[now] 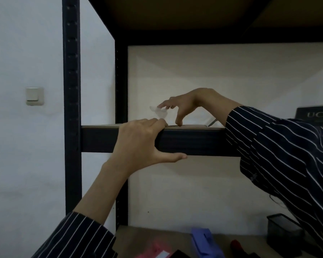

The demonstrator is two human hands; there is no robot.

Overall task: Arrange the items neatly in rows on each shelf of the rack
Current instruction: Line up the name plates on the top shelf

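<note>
At the upper shelf (104,125): a clear plastic piece (159,112) stands near the left end, close to the front edge, partly hidden by fingers.
Left hand (138,142): grips the shelf's front beam (194,140), with the fingers curled over the top edge and the thumb stretched along the underside; the fingertips lie just below the clear plastic piece.
Right hand (190,103): reaches in over the shelf from the right, wrist arched; the longer fingers extend to the top of the clear plastic piece and one digit points down to the shelf board. Whether the piece is pinched or merely touched cannot be told.
Sleeves: dark cloth with thin white stripes; the right sleeve (287,146) crosses in front of the front beam.
Rack (71,108): dark metal posts with a row of holes and pale board shelves; it stands against a light wall.
Right end of the upper shelf: a dark box (315,114) showing the pale letters "UCH", cut off by the picture's edge.
Lower shelf (138,237): a blue pouch (203,243) near the middle, a pink item (155,248) to its left at the bottom edge, a red item (236,245) to its right, and a black mesh holder (282,233) farther right, partly behind the right sleeve.
Wall, left of the rack: a pale switch (34,96).
</note>
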